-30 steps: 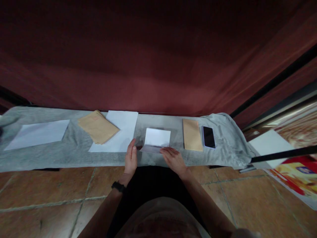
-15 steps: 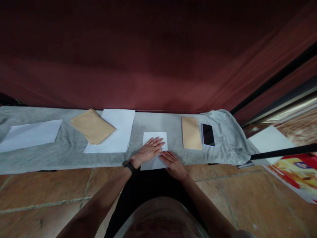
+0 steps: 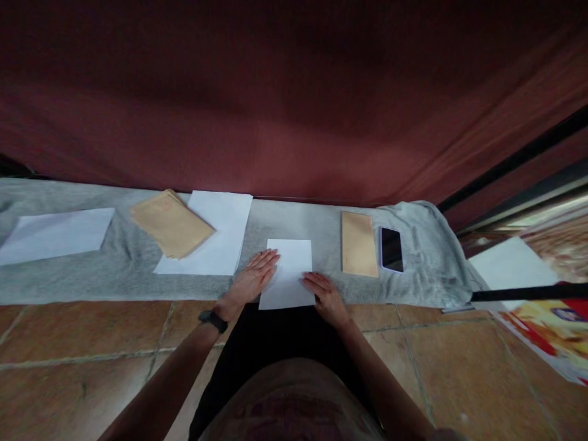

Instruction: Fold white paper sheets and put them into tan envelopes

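From the head view, the creased white sheet point(image 3: 294, 283) lies left of the single brown envelope point(image 3: 359, 245), between both hands. The left hand point(image 3: 255, 273), open and flat, overlaps its far side from the envelope; the right hand point(image 3: 327, 296), fingers extended, rests on its envelope-side edge, presumably steadying it.

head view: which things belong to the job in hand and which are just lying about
In the job:
white sheet, fingers of left hand and right hand on its edges
probably also white paper stack, brown paper stack, lone brown piece, far-left white paper

Likely just lying about:
phone
red-and-yellow printed item, far right
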`<state>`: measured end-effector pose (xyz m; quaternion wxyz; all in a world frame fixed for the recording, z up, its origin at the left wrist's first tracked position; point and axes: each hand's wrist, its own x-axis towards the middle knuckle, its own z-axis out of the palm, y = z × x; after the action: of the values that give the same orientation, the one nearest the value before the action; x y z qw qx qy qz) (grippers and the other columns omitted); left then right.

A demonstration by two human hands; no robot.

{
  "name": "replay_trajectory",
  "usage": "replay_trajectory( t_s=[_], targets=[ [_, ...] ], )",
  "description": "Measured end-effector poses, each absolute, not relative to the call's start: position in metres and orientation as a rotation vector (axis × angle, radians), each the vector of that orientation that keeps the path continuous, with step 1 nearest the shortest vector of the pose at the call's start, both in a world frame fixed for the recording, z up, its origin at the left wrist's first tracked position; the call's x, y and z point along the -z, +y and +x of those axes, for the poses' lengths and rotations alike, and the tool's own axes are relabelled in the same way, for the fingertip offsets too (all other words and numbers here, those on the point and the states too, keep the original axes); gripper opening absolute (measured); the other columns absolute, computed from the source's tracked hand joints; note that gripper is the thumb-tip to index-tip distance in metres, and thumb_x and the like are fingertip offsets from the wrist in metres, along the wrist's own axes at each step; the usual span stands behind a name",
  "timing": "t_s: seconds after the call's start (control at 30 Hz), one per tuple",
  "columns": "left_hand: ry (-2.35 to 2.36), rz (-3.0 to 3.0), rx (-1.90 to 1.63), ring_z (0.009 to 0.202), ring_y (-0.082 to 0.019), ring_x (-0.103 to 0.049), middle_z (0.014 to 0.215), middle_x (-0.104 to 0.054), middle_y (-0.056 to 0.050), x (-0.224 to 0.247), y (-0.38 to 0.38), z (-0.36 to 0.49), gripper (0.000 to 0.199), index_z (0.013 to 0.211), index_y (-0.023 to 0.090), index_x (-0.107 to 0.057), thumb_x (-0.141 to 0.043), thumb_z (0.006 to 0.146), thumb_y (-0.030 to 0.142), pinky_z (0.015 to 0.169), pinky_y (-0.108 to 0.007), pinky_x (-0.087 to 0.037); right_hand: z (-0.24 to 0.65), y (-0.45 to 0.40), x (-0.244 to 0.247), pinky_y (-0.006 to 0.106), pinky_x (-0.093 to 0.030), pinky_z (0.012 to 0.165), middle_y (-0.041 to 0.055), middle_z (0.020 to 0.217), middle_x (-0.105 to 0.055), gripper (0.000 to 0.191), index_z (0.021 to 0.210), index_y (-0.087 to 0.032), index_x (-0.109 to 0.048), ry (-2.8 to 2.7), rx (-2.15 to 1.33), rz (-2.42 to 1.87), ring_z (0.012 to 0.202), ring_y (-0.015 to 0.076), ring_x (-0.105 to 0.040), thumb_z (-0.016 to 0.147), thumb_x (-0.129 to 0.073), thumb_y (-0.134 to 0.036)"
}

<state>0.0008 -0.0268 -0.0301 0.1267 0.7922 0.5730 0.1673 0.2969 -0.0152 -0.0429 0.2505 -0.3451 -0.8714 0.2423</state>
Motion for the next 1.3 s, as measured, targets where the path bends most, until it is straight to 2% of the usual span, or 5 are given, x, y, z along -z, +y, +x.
replay_trajectory(
  t_s=[0.13, 0.27, 0.7, 0.97, 1.3],
  targets=[
    [1.551, 2.255, -0.614, 0.148, -0.020, -0.041, 0.157, -0.048, -0.004, 0.024, -0.055, -0.015, 0.050, 0.148, 0.024, -0.051, -0.037, 0.101, 0.020, 0.125, -0.048, -0.032, 0.296, -0.010, 0.049, 0.049, -0.045, 0.118, 0.0063, 0.140, -0.065, 0.066, 0.135, -0.026, -0.066, -2.269, -0.674, -0.943, 0.134, 0.0223, -0.057, 0.081, -0.046, 0.005],
    [1.512, 2.309, -0.621, 0.146, -0.020, -0.044, 0.156, -0.050, -0.004, 0.024, -0.079, -0.017, 0.056, 0.147, 0.026, -0.052, -0.044, 0.093, 0.011, 0.125, -0.048, -0.033, 0.296, -0.006, 0.052, 0.050, -0.044, 0.118, 0.0039, 0.139, -0.065, 0.065, 0.134, -0.029, -0.067, -2.225, -0.706, -0.955, 0.134, 0.0228, -0.057, 0.083, -0.045, 0.005],
    [1.500, 2.468, -0.689, 0.146, -0.022, -0.044, 0.154, -0.052, -0.009, 0.021, -0.094, -0.004, 0.059, 0.145, 0.022, -0.054, -0.053, 0.087, 0.008, 0.122, -0.045, -0.037, 0.302, -0.004, 0.055, 0.051, -0.045, 0.116, 0.0044, 0.130, -0.070, 0.064, 0.125, -0.030, -0.072, -2.063, -0.867, -0.954, 0.129, 0.0226, -0.060, 0.079, -0.045, 0.006],
    [1.522, 2.488, -0.597, 0.141, -0.024, -0.050, 0.149, -0.057, -0.010, 0.023, -0.096, -0.001, 0.050, 0.139, 0.021, -0.059, -0.058, 0.090, 0.010, 0.120, -0.045, -0.039, 0.303, -0.005, 0.056, 0.052, -0.044, 0.115, 0.0064, 0.131, -0.069, 0.060, 0.123, -0.028, -0.072, -2.096, -0.846, -0.973, 0.129, 0.0232, -0.059, 0.081, -0.044, 0.004],
    [1.532, 2.341, -0.860, 0.125, -0.023, -0.063, 0.131, -0.071, -0.008, 0.023, -0.086, 0.003, 0.036, 0.125, 0.023, -0.069, -0.052, 0.095, 0.011, 0.108, -0.047, -0.051, 0.302, -0.005, 0.053, 0.051, -0.045, 0.112, 0.0067, 0.127, -0.070, 0.048, 0.118, -0.027, -0.073, -2.085, -0.796, -1.000, 0.126, 0.0238, -0.060, 0.084, -0.049, -0.003]
  ],
)
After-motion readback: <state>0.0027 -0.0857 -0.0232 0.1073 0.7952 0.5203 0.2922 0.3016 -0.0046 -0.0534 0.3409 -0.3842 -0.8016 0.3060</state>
